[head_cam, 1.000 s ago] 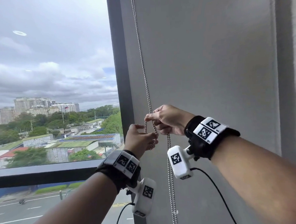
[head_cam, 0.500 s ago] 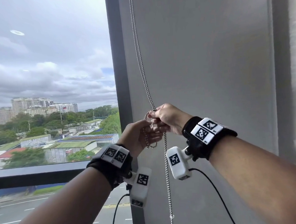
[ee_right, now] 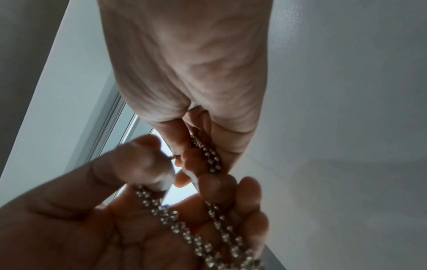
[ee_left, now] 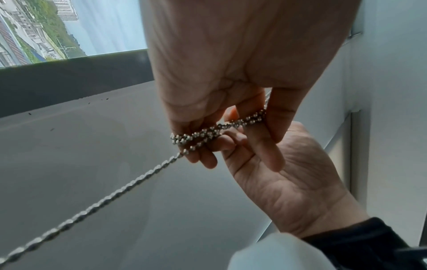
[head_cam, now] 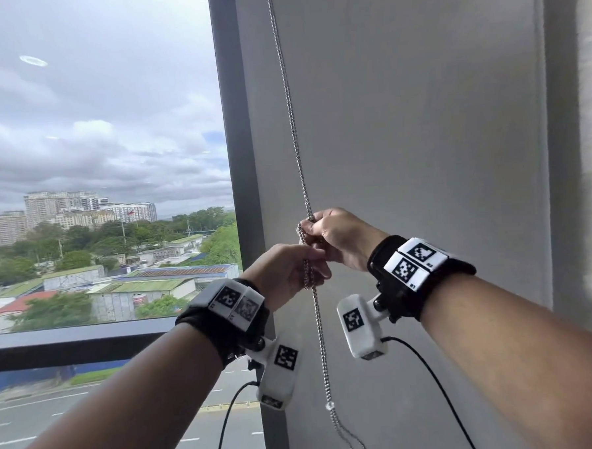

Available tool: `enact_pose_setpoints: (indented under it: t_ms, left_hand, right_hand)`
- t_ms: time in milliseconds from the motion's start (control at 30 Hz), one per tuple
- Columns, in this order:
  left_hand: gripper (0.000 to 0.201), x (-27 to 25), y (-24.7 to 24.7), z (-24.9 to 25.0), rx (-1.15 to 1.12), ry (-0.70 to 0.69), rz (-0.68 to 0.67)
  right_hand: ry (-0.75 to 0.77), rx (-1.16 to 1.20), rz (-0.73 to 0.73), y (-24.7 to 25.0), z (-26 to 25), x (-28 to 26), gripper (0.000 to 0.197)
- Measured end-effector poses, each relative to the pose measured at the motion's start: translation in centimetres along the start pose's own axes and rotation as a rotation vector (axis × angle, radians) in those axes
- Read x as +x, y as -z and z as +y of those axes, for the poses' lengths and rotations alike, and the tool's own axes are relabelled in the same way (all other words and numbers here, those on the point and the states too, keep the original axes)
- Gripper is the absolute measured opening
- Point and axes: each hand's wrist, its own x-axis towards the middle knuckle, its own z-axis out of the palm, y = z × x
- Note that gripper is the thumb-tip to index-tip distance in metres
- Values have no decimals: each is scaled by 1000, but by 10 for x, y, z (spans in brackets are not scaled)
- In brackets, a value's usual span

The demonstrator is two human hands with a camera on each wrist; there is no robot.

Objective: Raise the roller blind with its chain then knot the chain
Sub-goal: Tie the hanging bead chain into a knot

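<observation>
Chain point(head_cam: 293, 131) | pinched by left hand point(head_cam: 283, 273), right hand point(head_cam: 340, 237) | knot hidden behind fingers

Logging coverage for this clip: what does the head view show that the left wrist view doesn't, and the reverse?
Only the head view shows the chain's run up beside the window frame and its tail hanging below the hands. Only the left wrist view shows the beaded strands bunched across the left hand's fingertips from the palm side. Both show the left hand and right hand pinching the chain together.
</observation>
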Motion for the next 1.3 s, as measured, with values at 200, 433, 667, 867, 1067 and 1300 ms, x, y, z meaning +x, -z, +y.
enact_pose_setpoints:
  t_ms: [200, 433, 667, 867, 1067, 1300]
  left_hand:
    - [15, -2, 1, 0, 27, -31, 72]
    - [14, -5, 12, 15, 263, -322, 277]
    - [23, -6, 31, 24, 262, -427, 415]
    - [23, -8, 42, 27, 221, -407, 453]
    - [6, -7, 58, 3, 554, -146, 362]
    - [44, -6, 83, -38, 881, 62, 344]
  right_hand:
    - [57, 98, 27, 9, 7, -1, 13]
    - [124, -242, 103, 11, 18, 2, 24]
    - [126, -897, 253, 14, 25, 1, 25]
    - [183, -1066, 321, 15, 38, 4, 23]
    - [189, -1065, 337, 13, 37, 6, 12]
    - [209, -1097, 323, 12, 38, 2, 52]
